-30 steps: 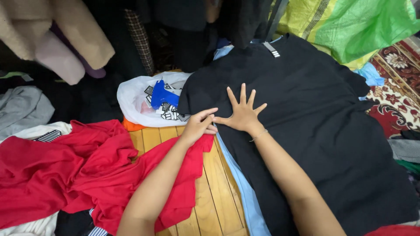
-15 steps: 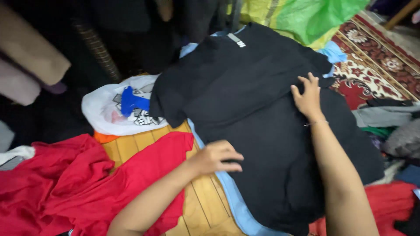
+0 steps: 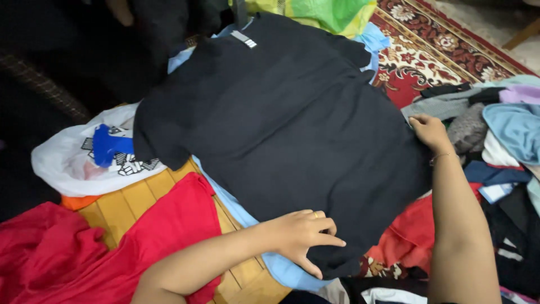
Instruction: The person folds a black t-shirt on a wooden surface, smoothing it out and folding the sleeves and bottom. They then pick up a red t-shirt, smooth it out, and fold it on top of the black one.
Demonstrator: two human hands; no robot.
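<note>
A black t-shirt (image 3: 281,118) lies spread flat, collar away from me, over a light blue garment (image 3: 236,211) on a wooden board (image 3: 129,200). My left hand (image 3: 301,236) rests palm down on the shirt's near hem, fingers spread, a ring on one finger. My right hand (image 3: 428,130) presses on the shirt's right edge with the fingers curled at the fabric; whether it pinches the cloth is not clear.
Red clothes (image 3: 73,253) lie at the near left. A white plastic bag (image 3: 73,160) with a blue item sits left of the shirt. A green-yellow bag (image 3: 332,11) is behind, a patterned red rug (image 3: 433,48) to the right, and a heap of mixed clothes (image 3: 500,141) at far right.
My right hand slid from the shirt's middle out to its right edge. My left hand moved down from the shirt's left side to its near hem. The view shifted right.
</note>
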